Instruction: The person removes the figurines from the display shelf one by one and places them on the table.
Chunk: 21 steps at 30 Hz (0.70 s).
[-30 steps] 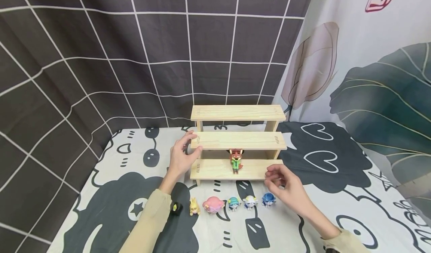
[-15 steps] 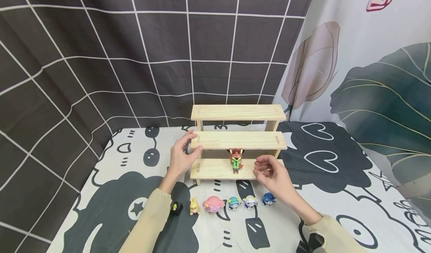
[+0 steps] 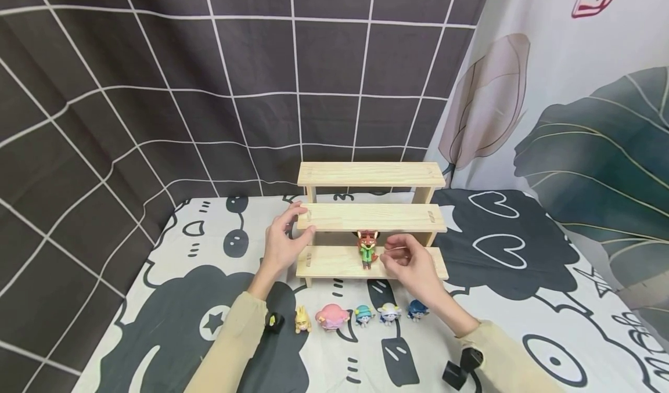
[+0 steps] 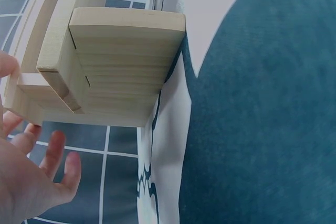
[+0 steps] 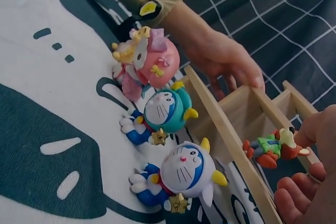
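A three-tier wooden display shelf (image 3: 371, 216) stands on the cloth in the head view. My left hand (image 3: 282, 243) grips the left end of its middle tier, thumb in front and fingertips behind. On the lowest tier a fox figurine (image 3: 367, 250) in a green shirt stands upright. Just right of it is my right hand (image 3: 413, 266), fingers loosely bent and holding nothing. In the right wrist view the thumb is close to the fox figurine's head (image 5: 287, 137); whether they touch I cannot tell.
In front of the shelf several figurines line up: a yellow rabbit-like one (image 3: 302, 320), a pink one (image 3: 332, 317), a teal-hatted one (image 3: 363, 316), a white-hooded one (image 3: 389, 313) and a blue one (image 3: 417, 310). A dark grid curtain (image 3: 261, 91) hangs behind.
My right hand has moved left along the lowest tier, from its right end to beside the fox figurine. My left hand has kept its place on the middle tier.
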### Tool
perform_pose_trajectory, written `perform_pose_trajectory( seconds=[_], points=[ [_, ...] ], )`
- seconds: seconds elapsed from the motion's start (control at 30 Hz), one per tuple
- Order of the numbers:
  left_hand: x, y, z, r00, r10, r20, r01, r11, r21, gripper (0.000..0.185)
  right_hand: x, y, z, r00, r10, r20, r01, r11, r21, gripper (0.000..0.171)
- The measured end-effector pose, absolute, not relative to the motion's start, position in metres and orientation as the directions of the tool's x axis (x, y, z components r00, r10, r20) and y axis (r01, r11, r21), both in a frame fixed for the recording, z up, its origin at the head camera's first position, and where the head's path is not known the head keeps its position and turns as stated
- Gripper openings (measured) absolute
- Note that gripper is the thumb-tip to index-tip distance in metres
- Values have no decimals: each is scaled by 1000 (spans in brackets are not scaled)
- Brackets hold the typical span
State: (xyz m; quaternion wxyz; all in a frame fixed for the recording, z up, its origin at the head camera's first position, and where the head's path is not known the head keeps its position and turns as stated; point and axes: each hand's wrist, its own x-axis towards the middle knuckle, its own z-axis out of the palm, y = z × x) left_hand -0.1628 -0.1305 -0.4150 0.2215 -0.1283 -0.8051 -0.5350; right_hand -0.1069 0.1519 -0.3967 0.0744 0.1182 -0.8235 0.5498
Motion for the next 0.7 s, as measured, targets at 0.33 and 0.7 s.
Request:
perform_pose_trajectory(
  seconds=[0.33,0.7],
  points=[
    [-162,-130,-414,-873,-32,486,435,398,808,41,-114,141,-397,-969,-87,233,-248,366,-897,34],
    [-163,-131,-415,-871,-32,490,438,403,804,41,-115,132,-395,-974,-35,226,-221,392,-893,33]
  ],
)
